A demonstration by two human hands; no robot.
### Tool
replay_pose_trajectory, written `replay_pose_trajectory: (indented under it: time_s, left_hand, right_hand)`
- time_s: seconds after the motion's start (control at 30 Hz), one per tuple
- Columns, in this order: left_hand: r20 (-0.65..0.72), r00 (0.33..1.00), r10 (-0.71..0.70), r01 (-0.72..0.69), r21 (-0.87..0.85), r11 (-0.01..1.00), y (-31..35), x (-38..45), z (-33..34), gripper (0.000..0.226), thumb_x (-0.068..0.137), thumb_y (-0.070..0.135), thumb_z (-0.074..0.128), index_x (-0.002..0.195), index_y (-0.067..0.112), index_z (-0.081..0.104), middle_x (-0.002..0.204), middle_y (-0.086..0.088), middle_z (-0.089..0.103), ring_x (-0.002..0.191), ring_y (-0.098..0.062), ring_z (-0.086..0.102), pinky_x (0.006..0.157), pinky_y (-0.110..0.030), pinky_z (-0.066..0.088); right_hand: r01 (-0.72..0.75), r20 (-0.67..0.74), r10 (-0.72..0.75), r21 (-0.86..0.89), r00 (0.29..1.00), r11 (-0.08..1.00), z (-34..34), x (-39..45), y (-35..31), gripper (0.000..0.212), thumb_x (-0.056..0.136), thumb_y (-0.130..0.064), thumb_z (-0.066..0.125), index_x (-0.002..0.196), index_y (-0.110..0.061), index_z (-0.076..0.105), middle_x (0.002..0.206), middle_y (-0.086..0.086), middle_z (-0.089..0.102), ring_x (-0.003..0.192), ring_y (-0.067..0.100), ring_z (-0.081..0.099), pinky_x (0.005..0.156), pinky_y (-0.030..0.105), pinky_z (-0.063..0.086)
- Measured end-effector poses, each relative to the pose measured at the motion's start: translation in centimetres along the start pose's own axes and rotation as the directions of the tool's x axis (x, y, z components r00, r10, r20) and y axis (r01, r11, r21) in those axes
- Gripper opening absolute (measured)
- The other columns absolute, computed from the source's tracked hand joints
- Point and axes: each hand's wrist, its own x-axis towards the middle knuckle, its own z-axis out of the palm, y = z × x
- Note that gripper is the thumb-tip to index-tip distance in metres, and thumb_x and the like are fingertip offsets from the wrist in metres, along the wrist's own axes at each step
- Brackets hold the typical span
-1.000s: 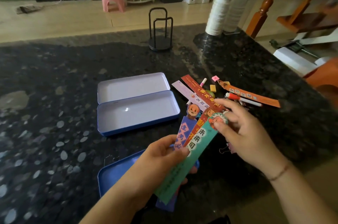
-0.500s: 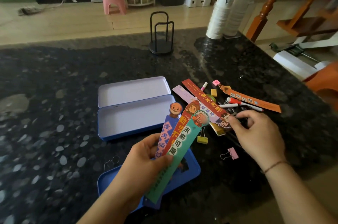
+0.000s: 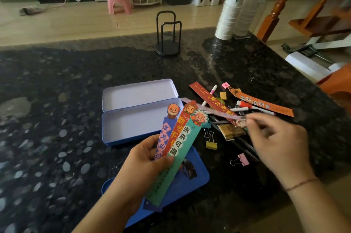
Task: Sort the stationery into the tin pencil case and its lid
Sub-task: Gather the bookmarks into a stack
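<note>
My left hand (image 3: pixel 146 158) grips three fanned bookmarks (image 3: pixel 176 149) above the blue lid (image 3: pixel 191 181); my right hand (image 3: pixel 275 137) pinches a blurred pale strip (image 3: pixel 210 110) off the stationery pile (image 3: pixel 239 111). Beyond, the open tin case (image 3: pixel 140 116) lies empty. The fan may slip if my thumb loosens.

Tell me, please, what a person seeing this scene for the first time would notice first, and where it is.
First, the fan of three cartoon bookmarks that the left hand holds at the centre, above a blue tin lid. Next, the open pencil case behind them, with nothing visible inside. To the right, the right hand pinches a pale, blurred bookmark over the pile of stationery.
</note>
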Motion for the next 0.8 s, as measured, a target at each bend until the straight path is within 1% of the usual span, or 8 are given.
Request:
replay_pose_trajectory:
  time_s: [0.1, 0.17, 0.23, 0.33, 0.4, 0.53, 0.63, 0.8]
  left_hand:
    - [-0.019, 1.000, 0.001, -0.001, -0.007, 1.000, 0.0, 0.1, -0.2, 0.038, 0.085, -0.003, 0.062, 0.114, 0.021, 0.060, 0.098, -0.003, 0.076, 0.087, -0.026, 0.073, 0.074, -0.037, 0.057]
    - [-0.017, 1.000, 0.005, -0.005, -0.002, 1.000, -0.1, 0.1, -0.1, 0.036, 0.086, 0.000, 0.062, 0.115, 0.022, 0.060, 0.099, -0.002, 0.076, 0.088, -0.027, 0.072, 0.080, -0.042, 0.056]
    - [-0.022, 1.000, 0.004, -0.004, -0.015, 1.000, 0.0, 0.0, 0.4, 0.028, 0.090, 0.008, 0.061, 0.114, 0.022, 0.061, 0.100, -0.002, 0.076, 0.089, -0.028, 0.072, 0.081, -0.044, 0.056]
    - [-0.024, 1.000, -0.010, 0.008, -0.065, 0.998, 0.2, -0.2, 1.3, 0.018, 0.094, 0.023, 0.055, 0.107, 0.024, 0.067, 0.099, -0.003, 0.075, 0.089, -0.029, 0.072, 0.083, -0.047, 0.055]
    - [0.001, 1.000, -0.014, 0.014, -0.094, 0.995, 0.4, -0.4, 1.9, 0.018, 0.093, 0.028, 0.053, 0.102, 0.024, 0.069, 0.097, -0.003, 0.076, 0.088, -0.027, 0.072, 0.081, -0.045, 0.054]
    - [0.104, 0.994, 0.020, -0.007, -0.121, 0.993, 0.2, -0.6, 2.7, 0.025, 0.081, 0.023, 0.067, 0.106, 0.020, 0.067, 0.100, -0.004, 0.075, 0.088, -0.023, 0.071, 0.076, -0.033, 0.057]
    - [0.114, 0.991, 0.069, -0.072, 0.017, 0.997, -0.3, -0.4, 2.3, 0.049, 0.072, 0.001, 0.075, 0.115, 0.022, 0.061, 0.105, -0.002, 0.074, 0.095, -0.025, 0.071, 0.080, -0.032, 0.056]
    - [0.045, 0.997, 0.064, -0.065, 0.035, 0.997, -0.1, -0.3, 1.7, 0.053, 0.078, -0.014, 0.066, 0.115, 0.024, 0.060, 0.103, 0.000, 0.075, 0.094, -0.023, 0.071, 0.083, -0.037, 0.056]
  right_hand:
    - [-0.182, -0.189, 0.283, 0.424, 0.940, 0.887, -1.4, 0.6, 1.6, 0.007, 0.087, -0.025, 0.066, 0.090, -0.022, 0.071, 0.075, -0.011, 0.071, 0.065, 0.006, 0.068, 0.052, 0.021, 0.055]
    - [-0.246, -0.132, 0.497, 0.744, 0.858, 0.622, -2.6, 1.0, 2.5, 0.010, 0.079, -0.027, 0.073, 0.085, -0.025, 0.065, 0.077, -0.009, 0.070, 0.069, 0.006, 0.067, 0.050, 0.020, 0.055]
    - [-0.252, -0.069, 0.579, 0.854, 0.813, 0.455, -3.2, 1.3, 3.5, 0.032, 0.069, -0.038, 0.079, 0.090, -0.026, 0.059, 0.083, -0.006, 0.067, 0.070, 0.006, 0.067, 0.051, 0.019, 0.053]
    - [-0.258, 0.018, 0.537, 0.890, 0.843, 0.375, -2.5, 1.2, 2.3, 0.026, 0.087, -0.006, 0.061, 0.103, -0.026, 0.054, 0.089, -0.002, 0.066, 0.072, 0.007, 0.068, 0.052, 0.020, 0.054]
    - [-0.353, 0.132, 0.474, 0.839, 0.870, 0.414, -1.3, 0.7, 0.6, 0.034, 0.088, 0.004, 0.056, 0.108, -0.023, 0.055, 0.091, 0.000, 0.069, 0.076, 0.010, 0.070, 0.053, 0.022, 0.056]
    - [-0.379, 0.211, 0.320, 0.631, 0.924, 0.677, 1.3, -0.3, -2.6, 0.033, 0.085, -0.003, 0.066, 0.111, -0.022, 0.059, 0.088, 0.000, 0.072, 0.071, 0.018, 0.072, 0.054, 0.035, 0.058]
    - [-0.370, 0.217, 0.300, 0.554, 0.929, 0.746, 2.5, -0.6, -3.0, 0.028, 0.084, -0.007, 0.068, 0.107, -0.020, 0.059, 0.087, -0.002, 0.072, 0.071, 0.012, 0.072, 0.049, 0.030, 0.057]
    - [-0.388, 0.163, 0.354, 0.296, 0.921, 0.873, 2.7, -0.2, -1.6, 0.019, 0.085, -0.033, 0.068, 0.103, -0.028, 0.063, 0.077, -0.008, 0.070, 0.065, 0.006, 0.067, 0.052, 0.021, 0.050]
